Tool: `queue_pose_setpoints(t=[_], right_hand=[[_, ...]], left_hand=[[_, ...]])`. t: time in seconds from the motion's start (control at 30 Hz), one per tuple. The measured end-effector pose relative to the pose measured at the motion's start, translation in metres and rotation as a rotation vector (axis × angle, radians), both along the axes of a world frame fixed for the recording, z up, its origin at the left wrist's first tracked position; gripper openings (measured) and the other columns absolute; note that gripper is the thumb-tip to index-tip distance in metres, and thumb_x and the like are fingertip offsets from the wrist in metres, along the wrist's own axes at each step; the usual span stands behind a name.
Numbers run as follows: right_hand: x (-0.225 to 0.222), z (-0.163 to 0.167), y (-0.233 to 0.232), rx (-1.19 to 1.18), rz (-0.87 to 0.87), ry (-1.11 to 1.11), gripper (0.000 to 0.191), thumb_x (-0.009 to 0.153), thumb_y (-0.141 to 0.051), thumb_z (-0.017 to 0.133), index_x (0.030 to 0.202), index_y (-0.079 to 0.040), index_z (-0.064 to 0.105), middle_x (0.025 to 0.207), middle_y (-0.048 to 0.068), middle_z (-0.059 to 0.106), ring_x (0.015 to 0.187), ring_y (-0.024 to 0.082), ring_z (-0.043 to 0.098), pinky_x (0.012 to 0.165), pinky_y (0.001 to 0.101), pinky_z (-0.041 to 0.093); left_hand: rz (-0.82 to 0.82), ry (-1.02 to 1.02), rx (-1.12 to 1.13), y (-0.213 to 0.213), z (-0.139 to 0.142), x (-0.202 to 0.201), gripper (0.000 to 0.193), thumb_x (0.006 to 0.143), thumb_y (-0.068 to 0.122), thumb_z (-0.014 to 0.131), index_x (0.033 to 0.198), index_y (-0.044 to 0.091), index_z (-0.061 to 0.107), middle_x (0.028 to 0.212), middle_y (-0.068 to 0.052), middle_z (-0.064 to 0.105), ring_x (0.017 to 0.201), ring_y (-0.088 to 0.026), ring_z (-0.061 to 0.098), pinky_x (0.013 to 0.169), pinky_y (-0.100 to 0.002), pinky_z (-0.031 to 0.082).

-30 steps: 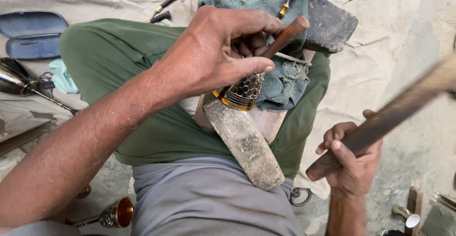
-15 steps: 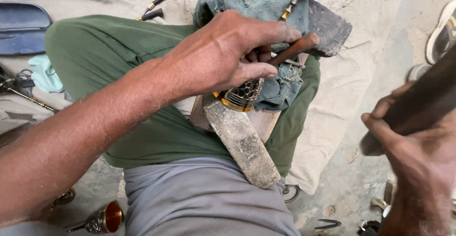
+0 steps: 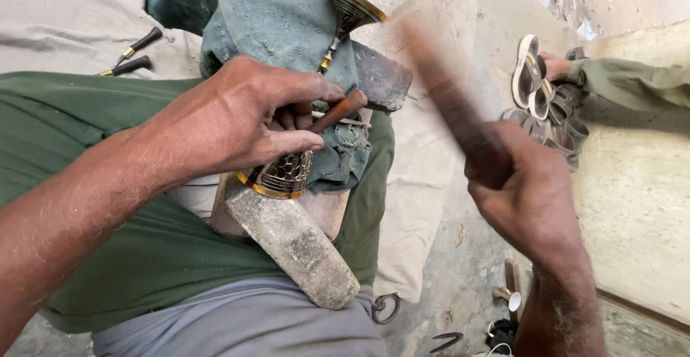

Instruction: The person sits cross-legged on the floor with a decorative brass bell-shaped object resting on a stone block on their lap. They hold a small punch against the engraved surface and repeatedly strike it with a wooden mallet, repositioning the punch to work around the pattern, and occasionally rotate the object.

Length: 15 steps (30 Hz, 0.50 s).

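Head view: brass-rimmed, engraved metal vessel (image 3: pixel 284 176).

The wooden mallet (image 3: pixel 445 102) in the right hand (image 3: pixel 528 192) is motion-blurred; the left hand (image 3: pixel 244 116) hides the tool's (image 3: pixel 338 111) tip, perhaps a chisel.

The left hand (image 3: pixel 241 116) closes around a wooden-handled tool (image 3: pixel 338 111) and presses down on an engraved brass-rimmed metal piece (image 3: pixel 282 177), which rests on the end of a long grey stone block (image 3: pixel 295 242) laid across the green-trousered lap (image 3: pixel 108 206). A dusty blue-grey cloth (image 3: pixel 280 34) is bunched behind the hand, with a second brass-rimmed cup (image 3: pixel 348 5) poking out of it. The right hand (image 3: pixel 528 192) grips a thick wooden stick (image 3: pixel 445 95), blurred. Two small dark-handled tools (image 3: pixel 133 52) lie on the sheet (image 3: pixel 65 12) beyond the lap. Sandals (image 3: pixel 532 77) sit near another person's hand (image 3: pixel 557 64).
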State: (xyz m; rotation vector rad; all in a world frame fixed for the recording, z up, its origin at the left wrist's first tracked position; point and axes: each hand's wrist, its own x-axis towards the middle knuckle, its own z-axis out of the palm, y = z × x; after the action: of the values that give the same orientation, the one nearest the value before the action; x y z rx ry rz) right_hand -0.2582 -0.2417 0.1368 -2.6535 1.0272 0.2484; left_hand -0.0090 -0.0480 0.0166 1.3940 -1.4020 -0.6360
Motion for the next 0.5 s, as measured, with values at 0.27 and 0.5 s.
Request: queue_pose_setpoints(t=[0.27,0.5], right_hand=[[0.011,-0.007,0.021,-0.226,0.123,0.191,0.028,0.090,0.000,0.078,0.115,0.001,0.067,0.089,0.017,0.066,0.076,0.025,0.067,0.072,0.0401,0.054],[-0.014,-0.004,0.004,0.379,-0.404,-0.094,0.047,0.084,0.002,0.078,0.127,-0.002,0.059,0.087,0.015,0.068,0.068,0.025,0.072,0.064,0.0411,0.062]], left_hand=[[-0.009,0.026,-0.049,0.012,-0.020,0.000,0.055,0.089,0.008,0.084,0.139,0.007,0.062,0.094,-0.013,0.075,0.080,-0.022,0.075,0.071,-0.035,0.058],[0.024,-0.064,-0.185,0.013,-0.018,-0.003,0.048,0.093,0.006,0.084,0.137,0.007,0.063,0.100,-0.010,0.076,0.089,-0.017,0.076,0.078,-0.032,0.060]])
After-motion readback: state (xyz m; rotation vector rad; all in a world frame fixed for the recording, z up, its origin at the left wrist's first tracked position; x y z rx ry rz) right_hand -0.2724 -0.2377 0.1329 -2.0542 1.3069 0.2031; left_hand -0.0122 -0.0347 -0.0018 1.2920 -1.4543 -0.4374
